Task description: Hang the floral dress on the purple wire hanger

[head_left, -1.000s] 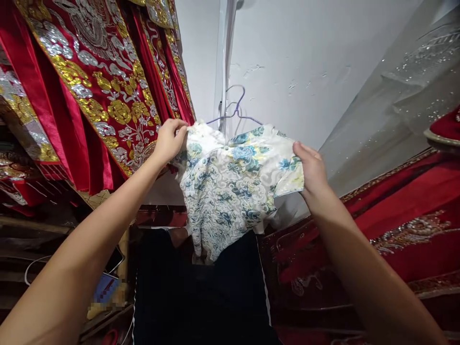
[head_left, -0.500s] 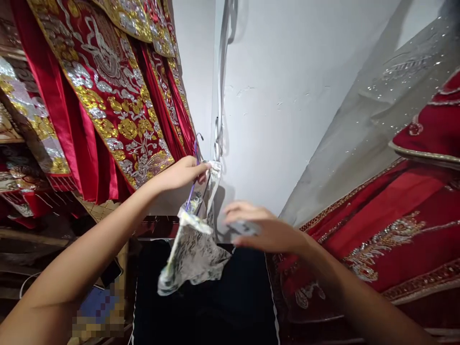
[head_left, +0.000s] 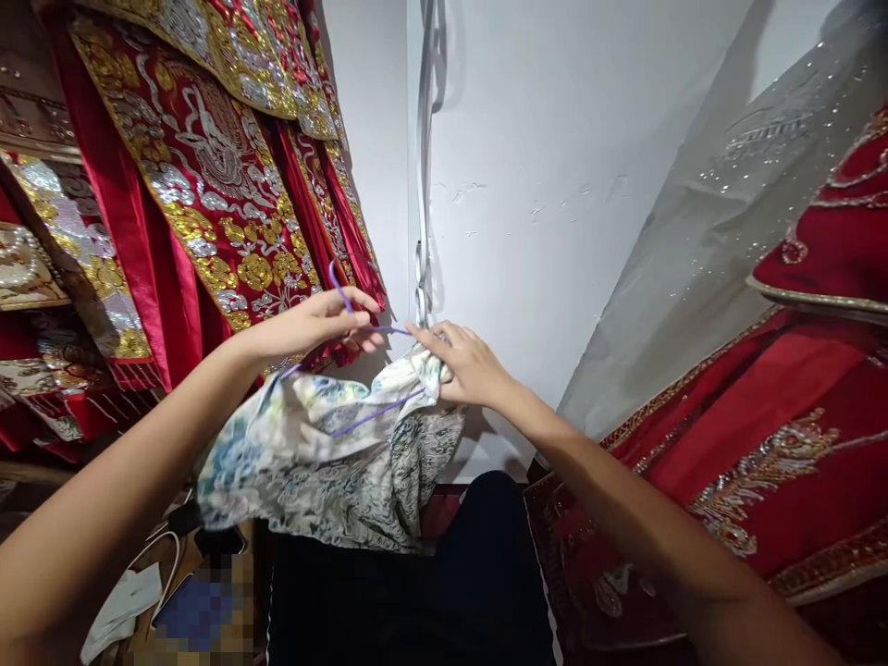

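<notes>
A small white garment (head_left: 326, 462) with a blue and yellow floral print hangs crumpled between my hands, draped partly over my left forearm. A thin purple wire hanger (head_left: 367, 412) runs through it, its hook sticking up by my left fingers. My left hand (head_left: 315, 322) pinches the hanger near the hook. Fingers closed on the cloth, my right hand (head_left: 466, 363) grips the garment's upper edge at the right end of the hanger.
Red robes (head_left: 208, 194) with gold and silver embroidery hang close on the left. More red embroidered cloth (head_left: 777, 444) lies at the right under a sheer sequinned sheet (head_left: 728, 213). A white wall (head_left: 541, 166) with hanging ribbon is ahead. Black fabric (head_left: 416, 601) is below.
The garment went from spread flat between both hands to bunched up. My left hand shifted from the cloth's shoulder to the hanger, and my right hand came in to grip the cloth's top.
</notes>
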`<act>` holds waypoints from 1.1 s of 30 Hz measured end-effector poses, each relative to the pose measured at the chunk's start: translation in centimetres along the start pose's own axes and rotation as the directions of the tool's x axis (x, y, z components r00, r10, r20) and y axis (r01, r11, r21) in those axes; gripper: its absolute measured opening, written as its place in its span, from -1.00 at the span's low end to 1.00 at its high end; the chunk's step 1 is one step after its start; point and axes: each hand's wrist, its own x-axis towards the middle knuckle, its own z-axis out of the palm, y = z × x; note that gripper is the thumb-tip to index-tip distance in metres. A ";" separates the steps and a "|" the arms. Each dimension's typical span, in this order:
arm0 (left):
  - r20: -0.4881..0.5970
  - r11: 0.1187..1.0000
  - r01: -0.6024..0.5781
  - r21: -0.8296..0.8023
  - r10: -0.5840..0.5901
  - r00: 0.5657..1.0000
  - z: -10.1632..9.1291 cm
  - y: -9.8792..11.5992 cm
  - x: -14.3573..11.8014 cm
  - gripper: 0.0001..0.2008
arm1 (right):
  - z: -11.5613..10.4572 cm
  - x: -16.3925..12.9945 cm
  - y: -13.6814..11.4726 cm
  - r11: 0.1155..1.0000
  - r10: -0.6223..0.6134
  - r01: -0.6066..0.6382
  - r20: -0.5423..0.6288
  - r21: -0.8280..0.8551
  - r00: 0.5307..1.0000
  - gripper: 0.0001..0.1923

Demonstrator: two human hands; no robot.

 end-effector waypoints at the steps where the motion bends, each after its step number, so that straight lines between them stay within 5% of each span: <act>1: -0.096 0.997 -0.019 0.069 0.026 0.995 -0.8 -0.7 0.4 -0.61 | -0.8 0.5 0.9 0.999 0.033 -0.033 -0.001 -0.015 0.999 -0.07; 6: -0.378 0.887 0.050 0.458 0.143 0.915 -2.8 -2.6 0.7 -0.61 | -3.8 2.7 5.8 0.974 0.210 -0.217 -0.098 -0.068 0.973 -0.19; 12: -0.479 0.790 0.091 0.606 0.272 0.834 0.9 -5.3 -0.2 -0.47 | -3.9 0.1 6.0 0.933 0.326 -0.348 -0.197 -0.088 0.925 -0.17; 16: -0.543 0.782 0.123 0.611 0.301 0.784 3.5 -8.1 0.1 -0.51 | -2.4 -2.0 4.2 0.939 0.315 -0.333 -0.180 -0.080 0.932 -0.22; 20: -0.622 0.866 0.104 0.489 0.262 0.738 3.9 -10.5 2.0 -0.58 | -0.7 -1.5 4.7 0.969 0.248 -0.247 -0.103 0.025 0.963 -0.76; 22: -0.667 0.943 0.067 0.325 0.179 0.724 3.9 -11.4 3.5 -0.57 | 0.2 -0.6 5.4 0.950 0.289 -0.272 -0.105 0.153 0.951 -0.86; 25: -0.709 0.999 0.016 -0.040 -0.040 0.704 4.8 -12.2 6.0 -0.56 | 1.9 0.6 6.1 0.865 0.453 -0.378 -0.190 0.329 0.871 -0.80; 27: -0.708 0.974 -0.038 -0.225 -0.137 0.693 5.8 -12.3 7.2 -0.56 | 3.1 1.1 6.4 0.798 0.587 -0.481 -0.283 0.364 0.759 -0.77; 30: -0.721 0.948 -0.124 -0.293 -0.134 0.680 7.0 -12.1 8.0 -0.57 | 4.7 1.4 7.3 0.676 0.735 -0.665 -0.364 0.317 0.572 -0.47; 33: -0.696 0.926 -0.124 -0.356 -0.174 0.697 7.2 -12.2 7.6 -0.59 | 5.9 1.3 8.6 0.616 0.781 -0.756 -0.298 0.222 0.549 -0.48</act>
